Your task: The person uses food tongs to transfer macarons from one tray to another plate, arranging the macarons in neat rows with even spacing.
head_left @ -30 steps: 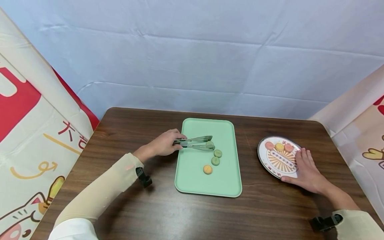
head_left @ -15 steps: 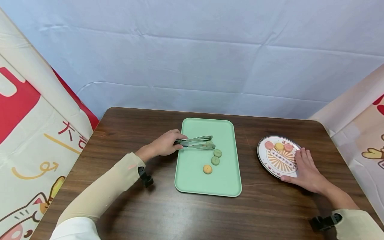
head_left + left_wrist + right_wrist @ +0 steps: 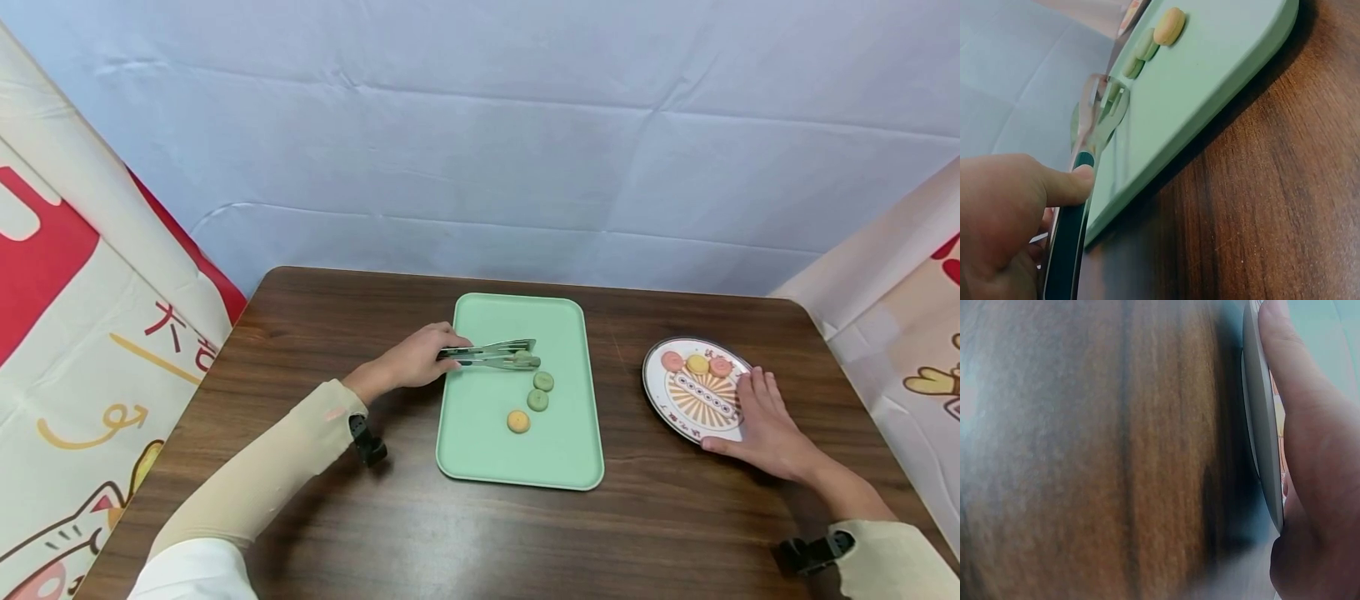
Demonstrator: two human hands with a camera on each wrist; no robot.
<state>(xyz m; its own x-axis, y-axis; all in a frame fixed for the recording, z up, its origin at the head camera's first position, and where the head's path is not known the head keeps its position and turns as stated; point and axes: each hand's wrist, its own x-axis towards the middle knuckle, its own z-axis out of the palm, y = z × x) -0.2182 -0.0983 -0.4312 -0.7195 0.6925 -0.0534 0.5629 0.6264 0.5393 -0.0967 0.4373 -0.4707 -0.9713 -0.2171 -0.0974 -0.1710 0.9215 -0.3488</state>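
Tongs of bright metal reach over the left rim of a pale green tray, their dark handle gripped by the left hand, the thumb pressing along it. This hand sits at the tray's left edge, and only the blades extend well inward. Their two slotted tips stand either side of a green macaron; whether both touch it I cannot tell. Just beyond, toward the near right, a second green macaron and a third green macaron lie against or nearly against each other, leaving the tips little room on that side. A yellow macaron lies nearer the person, apart from these. Wide bands of bare tray run along its far and near ends, bounded by a low raised lip.

To the right, across a broad strip of brown table, stands a round plate. The right hand rests on its near right edge, fingers extended, thumb along the rim. At the plate's far side sit a pink macaron, a pale yellow macaron and another pink macaron in a row. The tray's far edge lies near the table's far edge.
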